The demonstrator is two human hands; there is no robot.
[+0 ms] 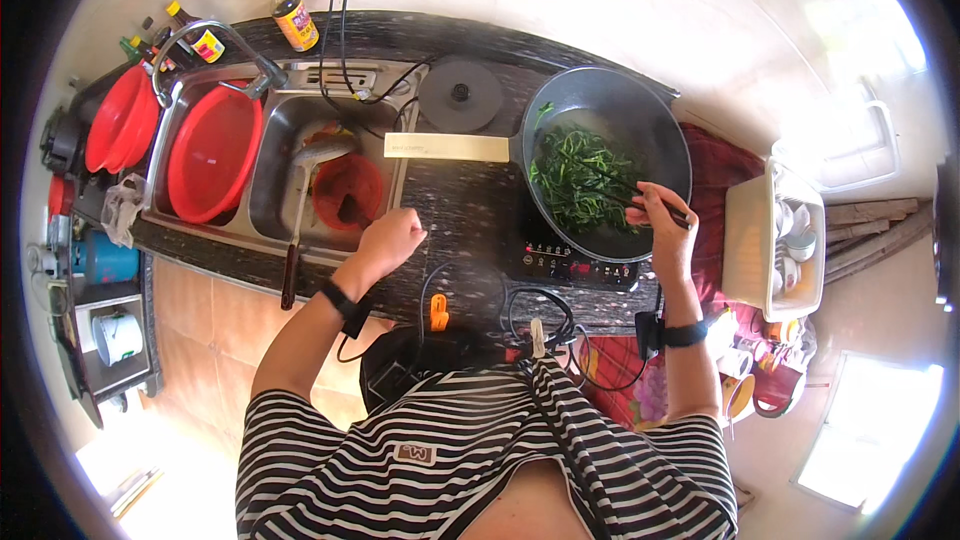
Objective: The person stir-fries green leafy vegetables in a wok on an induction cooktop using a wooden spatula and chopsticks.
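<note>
My right hand [664, 217] grips dark chopsticks [619, 184], their tips down among leafy greens [581, 172]. The greens lie heaped in a deep grey pan [660, 120], which stands on a black induction cooktop [540, 259] with lit red marks. Its cream handle [456, 148] points left over the counter. My left hand [391, 241] is curled into a loose fist near the sink's right edge, with nothing seen in it. Beside it in the sink sits a small red bowl [347, 191] with a dark object inside, partly hidden.
A dark-handled ladle [300, 202] lies across the double sink [274, 142]; a large red basin [214, 154] fills its left bowl. Behind the pan handle lies a grey lid [465, 101]. Sauce bottles [295, 19] line the back. A white dish rack [750, 240] stands right; cables [551, 307] run along the front edge.
</note>
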